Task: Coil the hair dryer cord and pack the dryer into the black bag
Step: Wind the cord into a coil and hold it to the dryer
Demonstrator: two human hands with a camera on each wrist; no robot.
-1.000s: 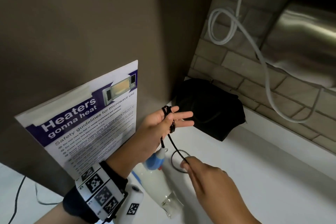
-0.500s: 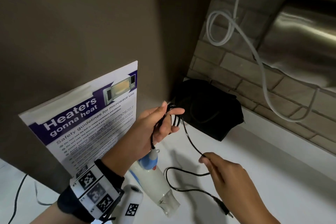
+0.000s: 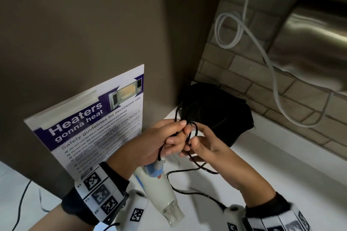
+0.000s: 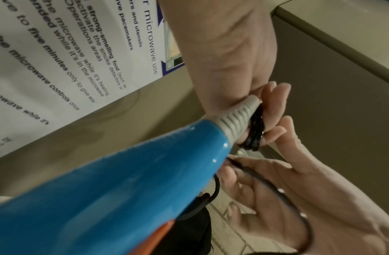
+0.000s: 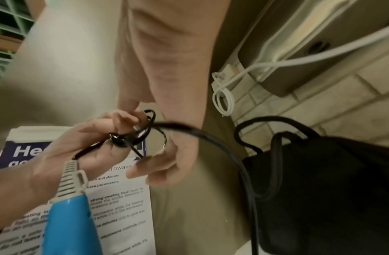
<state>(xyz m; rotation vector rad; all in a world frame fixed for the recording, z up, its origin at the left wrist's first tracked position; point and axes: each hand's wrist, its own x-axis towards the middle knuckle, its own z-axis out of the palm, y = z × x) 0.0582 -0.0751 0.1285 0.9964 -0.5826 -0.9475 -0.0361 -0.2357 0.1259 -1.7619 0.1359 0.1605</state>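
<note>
Mid-coil: my left hand (image 3: 159, 142) grips several cord (image 3: 195, 167) loops, right hand (image 3: 204, 144) pinches the next, slack remains, hair dryer (image 3: 157, 189) not in black bag (image 3: 216, 112).

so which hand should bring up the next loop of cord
Right. The left hand already holds the coiled loops, with the dryer hanging below it. The right hand pinches the cord that trails loose on the counter, so it can feed another loop.

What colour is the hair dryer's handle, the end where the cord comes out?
Bright blue, with a grey ribbed cord sleeve; the hair dryer handle shows best in the left wrist view.
</note>
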